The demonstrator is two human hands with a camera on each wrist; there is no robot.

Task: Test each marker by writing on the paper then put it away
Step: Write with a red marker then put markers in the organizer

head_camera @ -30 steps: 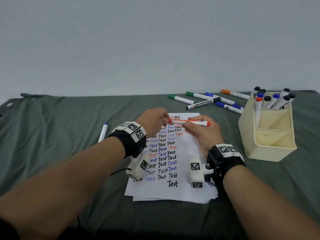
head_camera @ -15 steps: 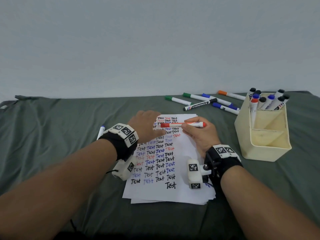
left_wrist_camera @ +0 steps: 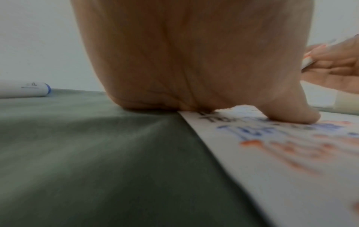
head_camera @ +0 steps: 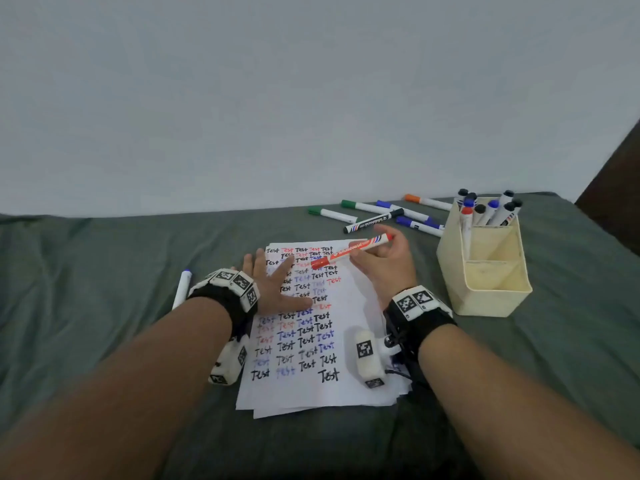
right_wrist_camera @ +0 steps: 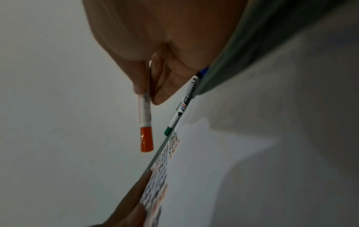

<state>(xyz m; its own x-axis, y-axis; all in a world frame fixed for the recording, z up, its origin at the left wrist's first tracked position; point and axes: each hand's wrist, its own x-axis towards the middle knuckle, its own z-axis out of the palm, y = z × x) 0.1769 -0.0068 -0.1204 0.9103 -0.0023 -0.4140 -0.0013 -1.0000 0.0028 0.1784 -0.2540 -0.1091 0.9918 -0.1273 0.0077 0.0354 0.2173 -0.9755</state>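
Observation:
A white paper stack (head_camera: 349, 344) covered with rows of "Test" in black, blue and red lies on the green cloth. My left hand (head_camera: 273, 282) lies flat on its left part, fingers spread, thumb (left_wrist_camera: 291, 113) pressing the sheet (left_wrist_camera: 291, 161). My right hand (head_camera: 388, 258) holds a capped red marker (head_camera: 349, 252) above the paper's top, cap end pointing left and down. In the right wrist view the red marker (right_wrist_camera: 145, 116) is pinched between thumb and fingers. A cream organizer box (head_camera: 485, 271) at the right holds several capped markers.
Several loose markers (head_camera: 377, 216), green, blue, black and orange capped, lie on the cloth behind the paper. A blue-tipped marker (head_camera: 181, 287) lies left of my left wrist, also the marker (left_wrist_camera: 25, 89) seen low at the left. A pale wall rises behind the table.
My left hand let go of the red marker's cap end and dropped flat onto the paper. My right hand lifted the capped marker and tilted its right end up.

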